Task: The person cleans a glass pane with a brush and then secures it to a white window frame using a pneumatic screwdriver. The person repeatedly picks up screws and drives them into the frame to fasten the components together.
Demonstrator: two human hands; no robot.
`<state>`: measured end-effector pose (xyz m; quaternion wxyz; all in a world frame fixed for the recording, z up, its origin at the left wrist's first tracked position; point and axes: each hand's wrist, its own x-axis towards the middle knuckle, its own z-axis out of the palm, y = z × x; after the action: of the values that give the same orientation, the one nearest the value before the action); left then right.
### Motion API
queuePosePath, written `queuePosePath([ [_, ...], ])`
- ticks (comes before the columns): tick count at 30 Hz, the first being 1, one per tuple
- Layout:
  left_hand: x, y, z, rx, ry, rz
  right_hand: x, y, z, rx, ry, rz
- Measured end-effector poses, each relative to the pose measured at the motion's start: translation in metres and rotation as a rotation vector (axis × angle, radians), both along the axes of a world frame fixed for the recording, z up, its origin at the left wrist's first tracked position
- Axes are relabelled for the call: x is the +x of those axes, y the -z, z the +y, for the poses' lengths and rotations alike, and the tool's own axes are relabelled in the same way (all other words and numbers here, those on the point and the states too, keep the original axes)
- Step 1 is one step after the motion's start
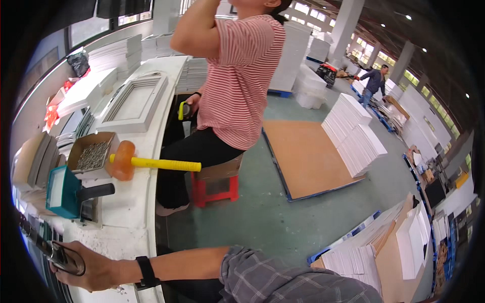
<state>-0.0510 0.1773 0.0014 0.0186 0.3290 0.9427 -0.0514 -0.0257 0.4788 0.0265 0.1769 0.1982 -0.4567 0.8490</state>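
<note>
My right hand (93, 265) reaches in from the lower right, with a dark band at the wrist. Its fingers are closed around a dark hand tool (64, 256) with a metal loop and a long black shaft; its exact kind I cannot make out. Beyond the hand on the white workbench (121, 242) stands a teal box-shaped object (64, 192) beside a black handle. A mallet (124, 160) with an orange head and yellow handle leans by a cardboard box (103, 174) of small metal fasteners. My left hand is out of view.
A person in a striped shirt (240, 76) sits close by on a red stool (216, 189), holding a yellow-and-black tool (183, 110). A white framed panel (135, 108) lies farther along. Pallets with white board stacks (351, 131) stand right; another person (374, 83) pulls a pallet truck.
</note>
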Motion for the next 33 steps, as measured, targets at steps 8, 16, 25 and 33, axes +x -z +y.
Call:
queuePosePath([
  [8, -0.019, 0.013, 0.008, 0.501, 0.040, 0.003, 0.034, -0.028, 0.018, 0.149, 0.283, -0.082],
  [16, -0.002, 0.007, -0.010, 0.780, -0.200, -0.342, 0.018, -0.044, -0.015, 0.083, 0.216, -0.088],
  [25, 0.006, 0.001, 0.024, 1.144, -0.297, -1.014, -0.012, -0.044, -0.044, -0.082, 0.078, -0.095],
  [33, 0.004, 0.024, 0.018, 1.310, -0.291, -1.216, -0.027, -0.039, -0.052, -0.202, 0.006, -0.105],
])
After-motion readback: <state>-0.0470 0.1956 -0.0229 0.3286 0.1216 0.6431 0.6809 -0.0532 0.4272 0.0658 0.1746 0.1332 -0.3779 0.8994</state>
